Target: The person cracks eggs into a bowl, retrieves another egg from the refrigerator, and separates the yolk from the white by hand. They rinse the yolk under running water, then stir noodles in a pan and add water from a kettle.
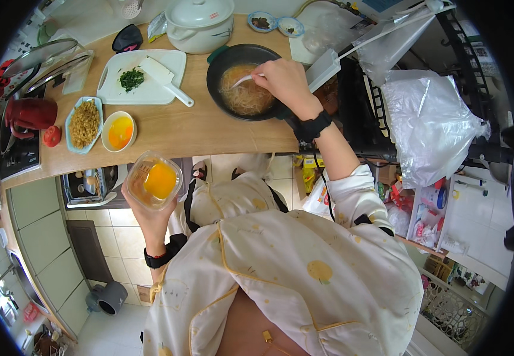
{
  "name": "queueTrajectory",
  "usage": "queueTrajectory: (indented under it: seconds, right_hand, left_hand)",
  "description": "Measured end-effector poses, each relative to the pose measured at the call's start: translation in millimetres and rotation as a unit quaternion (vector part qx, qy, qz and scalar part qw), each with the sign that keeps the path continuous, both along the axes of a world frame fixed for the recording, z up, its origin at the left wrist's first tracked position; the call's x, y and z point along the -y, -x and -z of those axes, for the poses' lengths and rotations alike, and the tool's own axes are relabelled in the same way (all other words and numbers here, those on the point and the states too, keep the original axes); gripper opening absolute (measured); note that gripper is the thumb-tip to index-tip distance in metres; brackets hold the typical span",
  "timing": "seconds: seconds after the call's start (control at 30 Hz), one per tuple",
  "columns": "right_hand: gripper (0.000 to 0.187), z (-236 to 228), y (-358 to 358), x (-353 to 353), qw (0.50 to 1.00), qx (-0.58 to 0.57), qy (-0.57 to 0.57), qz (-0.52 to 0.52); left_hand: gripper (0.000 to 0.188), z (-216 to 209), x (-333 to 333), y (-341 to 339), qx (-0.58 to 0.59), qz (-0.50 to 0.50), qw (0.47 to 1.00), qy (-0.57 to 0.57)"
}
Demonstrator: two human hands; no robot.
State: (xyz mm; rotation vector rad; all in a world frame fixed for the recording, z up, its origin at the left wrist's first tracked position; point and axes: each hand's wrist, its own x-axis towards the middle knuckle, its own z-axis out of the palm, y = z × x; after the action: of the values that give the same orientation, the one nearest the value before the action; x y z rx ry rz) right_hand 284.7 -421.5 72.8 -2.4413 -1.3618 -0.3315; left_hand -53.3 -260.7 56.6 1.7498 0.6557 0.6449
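Observation:
My left hand (148, 221) is wrapped round a clear, square-sided container (141, 188) with orange-yellow liquid, possibly egg, in it. It hangs in front of the counter edge. In my right hand (285, 83) is a white spoon (242, 80), its bowl end dipped into a dark pan (214, 84). Thin noodles in pale broth (247, 98) fill the pan. Left of it lies a white cutting board (109, 88) with chopped greens (131, 79) and a white-handled knife (161, 72). Nearer me stand a bowl (107, 142) of raw egg and a dish of brown crumbly food (85, 123).
A lidded white pot (199, 26) and two small dishes (276, 24) stand along the back. At the left are a red kettle (32, 113), a tomato (52, 136) and glass lids (40, 57). A large plastic bag (426, 124) hangs at the right. Below the counter is an open drawer (94, 185).

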Motion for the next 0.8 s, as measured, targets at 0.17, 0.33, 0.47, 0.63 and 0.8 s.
queueTrajectory:
  seconds: [0.17,0.33,0.47,0.63,0.8]
  right_hand:
    - [0.010,13.8,-0.1,-13.7,0.999,-0.007,0.054,0.001]
    - [0.014,12.6,-4.4,-10.8,0.998,0.030,0.051,0.022]
    - [0.017,3.5,0.0,0.8,0.998,0.008,0.056,0.041]
    - [0.015,6.8,18.9,-3.3,0.994,0.016,0.107,0.029]
    - [0.020,9.8,35.3,-5.1,0.992,0.033,0.116,0.030]
  left_hand:
    - [0.087,0.0,-2.5,-3.2,-0.010,0.008,1.000,-0.022]
    - [0.086,1.5,-2.6,-7.3,-0.004,0.012,1.000,-0.025]
    - [0.088,2.1,-0.3,-6.3,-0.007,-0.003,1.000,-0.015]
    - [0.087,2.6,-3.1,-6.8,-0.006,0.006,1.000,-0.015]
    - [0.087,3.0,-4.2,-6.8,-0.009,0.006,1.000,-0.029]
